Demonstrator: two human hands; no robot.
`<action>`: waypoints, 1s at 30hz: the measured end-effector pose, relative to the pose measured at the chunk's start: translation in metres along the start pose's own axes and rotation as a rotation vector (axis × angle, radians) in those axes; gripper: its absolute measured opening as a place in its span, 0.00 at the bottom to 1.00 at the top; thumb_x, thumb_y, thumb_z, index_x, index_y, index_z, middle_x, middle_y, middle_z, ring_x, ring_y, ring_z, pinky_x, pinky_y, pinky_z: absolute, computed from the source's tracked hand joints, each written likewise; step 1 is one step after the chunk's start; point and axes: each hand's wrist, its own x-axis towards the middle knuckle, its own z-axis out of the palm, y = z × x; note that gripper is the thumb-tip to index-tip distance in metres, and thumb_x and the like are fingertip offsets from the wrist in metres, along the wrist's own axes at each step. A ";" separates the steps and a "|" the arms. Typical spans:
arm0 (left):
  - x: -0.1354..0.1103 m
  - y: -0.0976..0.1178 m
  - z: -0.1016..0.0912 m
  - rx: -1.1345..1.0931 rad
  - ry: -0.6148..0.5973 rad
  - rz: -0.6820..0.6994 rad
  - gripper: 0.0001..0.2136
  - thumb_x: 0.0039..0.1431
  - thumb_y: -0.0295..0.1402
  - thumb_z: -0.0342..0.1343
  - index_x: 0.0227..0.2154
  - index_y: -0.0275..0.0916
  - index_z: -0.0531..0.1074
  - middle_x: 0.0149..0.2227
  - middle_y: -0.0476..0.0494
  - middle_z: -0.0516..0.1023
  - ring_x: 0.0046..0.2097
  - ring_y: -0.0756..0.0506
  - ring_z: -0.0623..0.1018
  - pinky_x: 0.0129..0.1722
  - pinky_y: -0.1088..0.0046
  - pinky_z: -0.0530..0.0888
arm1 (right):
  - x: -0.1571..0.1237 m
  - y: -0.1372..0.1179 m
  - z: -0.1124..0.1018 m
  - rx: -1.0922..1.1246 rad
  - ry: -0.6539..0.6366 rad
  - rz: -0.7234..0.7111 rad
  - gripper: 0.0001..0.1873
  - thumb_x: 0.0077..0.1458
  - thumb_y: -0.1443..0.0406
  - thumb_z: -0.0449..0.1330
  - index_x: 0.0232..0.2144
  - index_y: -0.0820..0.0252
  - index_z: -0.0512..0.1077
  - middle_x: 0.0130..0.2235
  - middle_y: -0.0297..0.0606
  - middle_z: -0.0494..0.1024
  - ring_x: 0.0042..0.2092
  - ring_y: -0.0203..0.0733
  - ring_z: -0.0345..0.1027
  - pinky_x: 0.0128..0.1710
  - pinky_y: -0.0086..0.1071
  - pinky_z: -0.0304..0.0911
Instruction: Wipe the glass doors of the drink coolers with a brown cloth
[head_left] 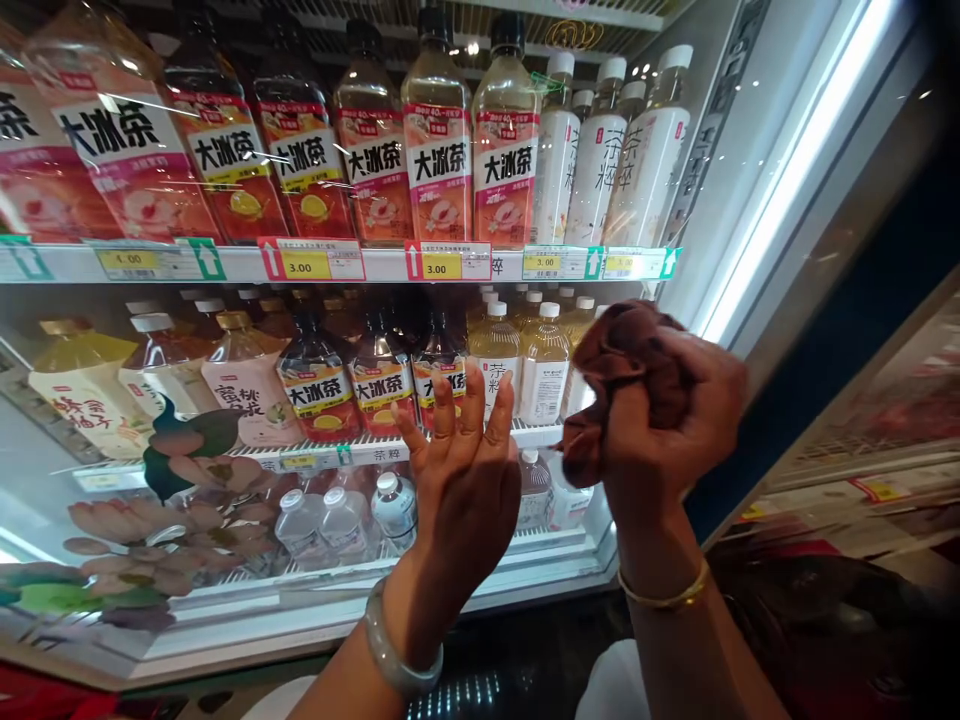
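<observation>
The left hand (469, 490) is wide open, back toward the camera, its fingers raised and spread with gaps between them; it holds nothing. It is up before the glass front of a lit drinks cooler, and whether its palm meets the glass cannot be told. The right hand (679, 425) is closed, clamped on a brown cloth (622, 345), with the thumb pressed along the near side of the bundle.

The cloth is at the right part of the cooler front, level with the middle row of bottles. It is crumpled into a soft wad, dark reddish brown, with deep folds above and a loose end hanging below the thumb. Its weave is too blurred to tell.

A smooth, thick, greyish bangle (379, 640) circles the left wrist; a thin, shiny gold-coloured one (679, 597) circles the right.

Behind the hands, clear bottles with orange labels (439, 155) and slimmer white-labelled bottles (651, 165) fill the upper shelf, whose white edge carries yellow price tags (311, 265). Lower down are squat bottles with pale labels (251, 390) and small bottles with white caps (345, 525). A flat flower decoration (217, 475) with pinkish petals and dark green leaves overlaps the lower left. A bright straight light strip (799, 170) slants down the right side.
</observation>
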 end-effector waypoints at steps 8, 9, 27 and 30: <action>0.000 -0.002 0.004 0.028 0.015 0.003 0.37 0.68 0.28 0.50 0.75 0.43 0.39 0.75 0.39 0.43 0.76 0.39 0.37 0.73 0.45 0.29 | -0.009 -0.043 0.013 0.063 -0.084 -0.090 0.17 0.54 0.66 0.61 0.47 0.53 0.76 0.47 0.37 0.82 0.50 0.48 0.77 0.54 0.47 0.67; 0.000 -0.002 0.004 0.033 0.009 -0.002 0.37 0.68 0.28 0.50 0.75 0.44 0.39 0.75 0.40 0.43 0.76 0.39 0.37 0.73 0.46 0.29 | -0.008 -0.041 0.012 0.067 -0.072 -0.057 0.17 0.54 0.66 0.61 0.47 0.53 0.76 0.47 0.38 0.82 0.50 0.49 0.77 0.54 0.48 0.68; 0.006 0.003 0.021 0.006 0.137 -0.060 0.36 0.67 0.26 0.53 0.74 0.49 0.47 0.73 0.41 0.48 0.76 0.39 0.41 0.72 0.36 0.29 | 0.000 -0.033 -0.006 -0.012 -0.189 -0.071 0.17 0.54 0.69 0.62 0.47 0.52 0.75 0.48 0.36 0.81 0.52 0.45 0.76 0.56 0.44 0.64; 0.012 0.009 0.024 -0.009 0.187 -0.094 0.36 0.67 0.25 0.52 0.73 0.51 0.47 0.73 0.43 0.50 0.77 0.40 0.42 0.72 0.35 0.29 | 0.003 -0.024 -0.010 -0.054 -0.138 -0.019 0.18 0.55 0.68 0.62 0.49 0.51 0.74 0.49 0.37 0.80 0.53 0.47 0.74 0.56 0.45 0.64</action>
